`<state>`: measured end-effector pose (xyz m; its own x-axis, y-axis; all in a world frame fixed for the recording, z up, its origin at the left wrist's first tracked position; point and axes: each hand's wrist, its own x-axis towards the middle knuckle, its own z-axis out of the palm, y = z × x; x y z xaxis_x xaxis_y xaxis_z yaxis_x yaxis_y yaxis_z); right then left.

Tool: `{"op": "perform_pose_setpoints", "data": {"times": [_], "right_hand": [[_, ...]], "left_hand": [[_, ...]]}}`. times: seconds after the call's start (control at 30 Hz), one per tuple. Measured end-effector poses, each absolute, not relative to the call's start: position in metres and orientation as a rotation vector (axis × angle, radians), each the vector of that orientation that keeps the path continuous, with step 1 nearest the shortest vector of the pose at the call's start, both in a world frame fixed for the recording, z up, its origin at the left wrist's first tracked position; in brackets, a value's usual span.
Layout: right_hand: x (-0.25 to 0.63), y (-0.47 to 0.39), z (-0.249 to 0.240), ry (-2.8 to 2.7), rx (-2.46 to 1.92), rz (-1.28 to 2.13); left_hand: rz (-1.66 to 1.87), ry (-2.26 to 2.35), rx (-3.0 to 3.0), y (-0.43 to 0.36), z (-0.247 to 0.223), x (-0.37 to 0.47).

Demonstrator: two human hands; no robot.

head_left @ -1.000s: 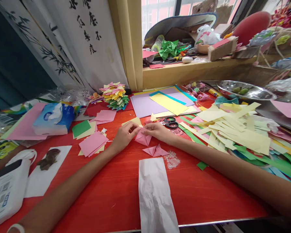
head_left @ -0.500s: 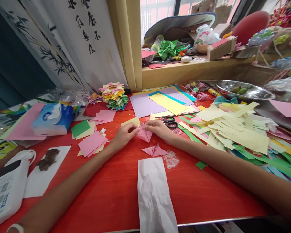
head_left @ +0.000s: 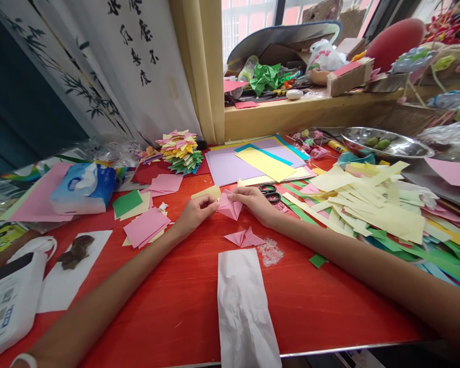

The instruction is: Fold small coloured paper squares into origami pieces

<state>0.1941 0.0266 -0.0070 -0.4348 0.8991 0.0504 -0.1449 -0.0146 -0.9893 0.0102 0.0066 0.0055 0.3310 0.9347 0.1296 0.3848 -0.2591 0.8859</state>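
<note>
A folded piece of pink paper [head_left: 230, 208] is held up over the red table between my two hands. My left hand [head_left: 195, 214] is closed in a pinch at its left corner, thumb and forefinger together. From the other side, my right hand [head_left: 256, 205] pinches its upper right part. Just below lies a second pink folded paper [head_left: 244, 237] with pointed wings. A small pile of clear beads [head_left: 270, 252] lies to its right, and a crumpled white paper strip [head_left: 243, 306] stretches toward me. Behind my right hand are black-handled scissors [head_left: 269, 193].
To the left lie pink paper squares [head_left: 147, 226], a green square [head_left: 127, 204] and a blue tissue pack [head_left: 83, 188]. A layered folded-paper piece [head_left: 180, 151] stands at the back beside purple sheets [head_left: 224, 167]. Cut paper strips [head_left: 375, 204] heap up at right, near a metal bowl [head_left: 406, 143].
The held pink paper has risen and turned slightly, showing more of its folded face. My left fingertips have drawn a little left, to its edge. My right hand has shifted slightly upward.
</note>
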Motion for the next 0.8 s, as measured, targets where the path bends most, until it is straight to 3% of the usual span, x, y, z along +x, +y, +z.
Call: {"op": "perform_pose_setpoints", "data": {"times": [0.8], "right_hand": [[0.1922, 0.0273, -0.0069, -1.383, -0.839, 1.538]], "left_hand": [[0.939, 1.152, 1.688, 0.0076, 0.0028, 0.0092]]}}
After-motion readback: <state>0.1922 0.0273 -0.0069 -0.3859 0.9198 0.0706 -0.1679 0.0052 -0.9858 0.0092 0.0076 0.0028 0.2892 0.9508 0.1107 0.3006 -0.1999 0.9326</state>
